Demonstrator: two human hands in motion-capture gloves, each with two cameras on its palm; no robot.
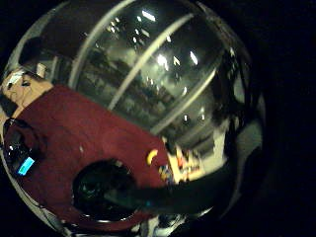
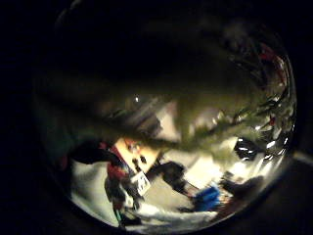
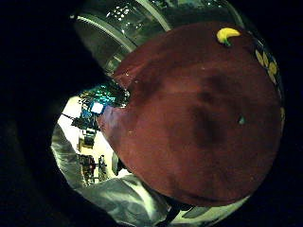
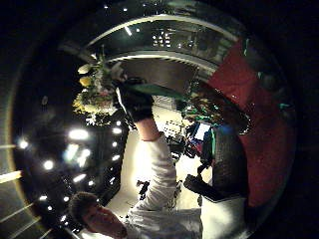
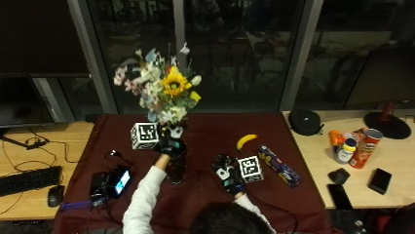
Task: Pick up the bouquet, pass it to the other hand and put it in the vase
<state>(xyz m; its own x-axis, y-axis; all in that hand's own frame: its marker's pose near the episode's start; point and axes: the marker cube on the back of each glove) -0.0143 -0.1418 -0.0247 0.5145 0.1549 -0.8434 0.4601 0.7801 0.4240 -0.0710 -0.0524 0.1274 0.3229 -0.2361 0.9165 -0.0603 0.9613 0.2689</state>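
Left hand (image 5: 171, 145) grips the bouquet (image 5: 163, 87) over the vase (image 5: 176, 168); right hand (image 5: 226, 178) rests open on the table (image 5: 214, 131); stems off-centre could tip the vase.

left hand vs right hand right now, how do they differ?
The left hand is raised over the vase and grips the bouquet by its stems; the right hand holds nothing. The left hand's fingers are curled round the stems; the right hand's fingers look relaxed, low over the dark red cloth. Both wear black gloves.
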